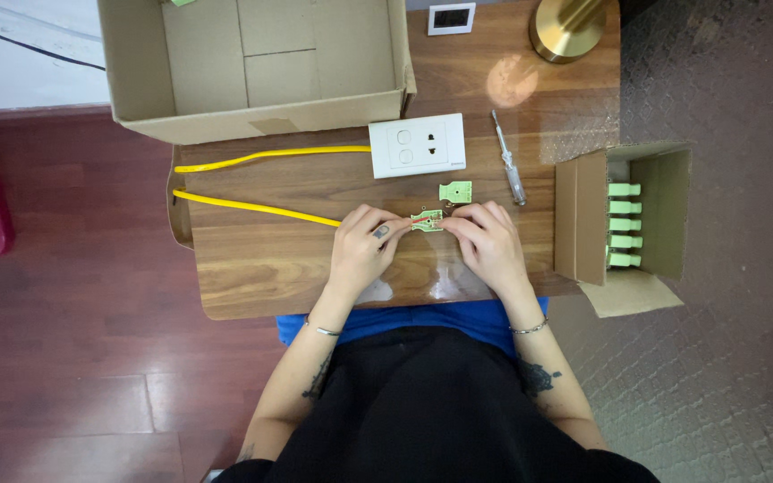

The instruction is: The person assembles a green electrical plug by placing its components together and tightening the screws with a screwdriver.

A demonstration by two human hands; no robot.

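My left hand (364, 243) and my right hand (487, 240) meet over a small green plug part (427, 220) on the wooden table (261, 259). Both hands pinch it from either side. A yellow cable (252, 207) runs from the left into my left hand's fingers, and thin reddish wire ends show at the green part. A second green plug piece (455, 190) lies just beyond my right hand. A white wall socket plate (417, 145) sits further back.
A screwdriver (508, 159) lies right of the socket plate. A large open cardboard box (257, 63) stands at the back left. A small carton (624, 224) with several green plugs sits at the right edge. A brass lamp base (568, 27) and a small white device (451, 18) are at the back.
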